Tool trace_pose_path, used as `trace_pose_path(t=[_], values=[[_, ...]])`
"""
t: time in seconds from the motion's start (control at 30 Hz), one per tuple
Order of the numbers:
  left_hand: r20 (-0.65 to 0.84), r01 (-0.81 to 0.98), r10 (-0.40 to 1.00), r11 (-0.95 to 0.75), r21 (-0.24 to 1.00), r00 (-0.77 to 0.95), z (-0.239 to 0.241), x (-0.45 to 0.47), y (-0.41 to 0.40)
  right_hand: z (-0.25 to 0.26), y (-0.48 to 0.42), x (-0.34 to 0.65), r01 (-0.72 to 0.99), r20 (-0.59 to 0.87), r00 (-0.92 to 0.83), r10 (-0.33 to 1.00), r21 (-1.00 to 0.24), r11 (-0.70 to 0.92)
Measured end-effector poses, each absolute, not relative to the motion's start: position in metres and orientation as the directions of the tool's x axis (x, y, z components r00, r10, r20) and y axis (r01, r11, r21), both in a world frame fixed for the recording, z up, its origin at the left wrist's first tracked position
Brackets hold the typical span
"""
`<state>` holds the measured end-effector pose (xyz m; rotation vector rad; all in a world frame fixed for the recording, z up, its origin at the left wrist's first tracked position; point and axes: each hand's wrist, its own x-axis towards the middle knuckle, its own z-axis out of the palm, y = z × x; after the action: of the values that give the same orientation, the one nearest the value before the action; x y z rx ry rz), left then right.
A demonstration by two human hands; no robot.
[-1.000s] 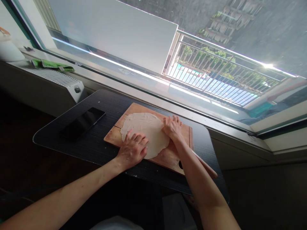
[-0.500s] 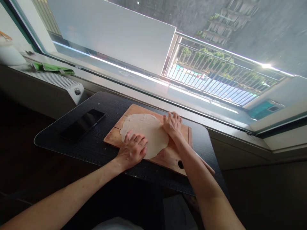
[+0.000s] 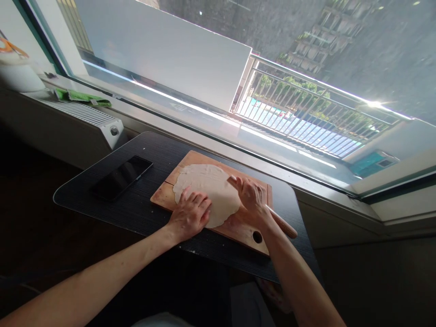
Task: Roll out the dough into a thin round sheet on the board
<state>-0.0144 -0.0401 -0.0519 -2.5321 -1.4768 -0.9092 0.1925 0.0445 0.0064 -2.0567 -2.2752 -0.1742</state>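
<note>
A thin, pale sheet of dough [image 3: 204, 175] with an uneven edge lies flat on a wooden cutting board [image 3: 245, 231]. My left hand [image 3: 191, 211] rests on the near-left part of the dough, fingers stretched over it. At the right edge of the dough, my right hand [image 3: 252, 195] is closed around a wooden rolling pin [image 3: 284, 222]. One tip of the pin shows past my fingers over the dough; the other end slants toward the near right. My palm hides its middle.
The board sits on a small dark table [image 3: 163, 145]. A black phone [image 3: 122, 176] lies on its left side. Behind stands a window with its sill [image 3: 211, 141]. To the left is a radiator [image 3: 95, 119] with a green cloth [image 3: 81, 97] and a white pot [image 3: 18, 75].
My right hand was at the dough's right edge with the rolling pin beneath its forearm; now it grips the pin, nearer to me. My left hand has stayed on the dough.
</note>
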Motion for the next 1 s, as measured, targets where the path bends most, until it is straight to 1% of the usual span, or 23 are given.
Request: trace_pose_path(t=[0.07,0.13,0.3,0.37,0.43,0.53,0.57,0.63,0.7,0.73,0.8,0.93,1.0], values=[[0.528,0.812,0.771,-0.535,0.235,0.356,-0.051,-0.014,-0.04,0.006,0.043,0.184,0.986,0.092,-0.165,0.982,0.041,0.162],[0.533,0.808,0.77,-0.537,0.244,0.351,-0.051,-0.014,-0.04,0.004,0.04,0.175,0.985,0.064,-0.171,0.983,0.023,0.17],[0.526,0.809,0.776,-0.533,0.249,0.349,-0.051,-0.014,-0.041,-0.001,0.055,0.162,0.99,0.122,-0.107,0.987,-0.082,0.117],[0.523,0.811,0.778,-0.529,0.248,0.348,-0.051,-0.014,-0.041,0.001,0.073,0.16,0.991,0.123,-0.075,0.99,-0.099,0.087],[0.519,0.813,0.781,-0.527,0.249,0.348,-0.051,-0.014,-0.041,0.004,0.09,0.16,0.994,0.097,-0.03,0.995,-0.106,0.04],[0.515,0.813,0.783,-0.526,0.249,0.349,-0.05,-0.013,-0.041,0.007,0.095,0.157,0.989,0.017,0.031,0.999,-0.144,-0.028],[0.516,0.813,0.783,-0.526,0.25,0.348,-0.05,-0.013,-0.041,0.006,0.088,0.154,0.987,-0.006,0.022,1.0,-0.157,-0.023],[0.519,0.811,0.781,-0.528,0.253,0.346,-0.05,-0.013,-0.041,0.001,0.07,0.147,0.983,-0.021,-0.058,0.998,-0.175,0.054],[0.521,0.81,0.781,-0.528,0.253,0.346,-0.049,-0.013,-0.041,-0.005,0.056,0.142,0.973,0.014,-0.15,0.989,-0.175,0.151],[0.52,0.812,0.781,-0.528,0.251,0.347,-0.049,-0.013,-0.041,-0.007,0.054,0.142,0.97,0.038,-0.165,0.985,-0.172,0.17],[0.515,0.816,0.782,-0.524,0.242,0.35,-0.05,-0.014,-0.041,-0.007,0.067,0.147,0.977,0.053,-0.123,0.991,-0.171,0.13],[0.513,0.823,0.781,-0.521,0.224,0.355,-0.05,-0.014,-0.041,0.002,0.109,0.163,0.983,0.009,0.06,0.998,-0.177,-0.057],[0.514,0.824,0.78,-0.522,0.221,0.357,-0.05,-0.014,-0.042,0.003,0.108,0.162,0.984,-0.021,0.048,0.999,-0.17,-0.051]])
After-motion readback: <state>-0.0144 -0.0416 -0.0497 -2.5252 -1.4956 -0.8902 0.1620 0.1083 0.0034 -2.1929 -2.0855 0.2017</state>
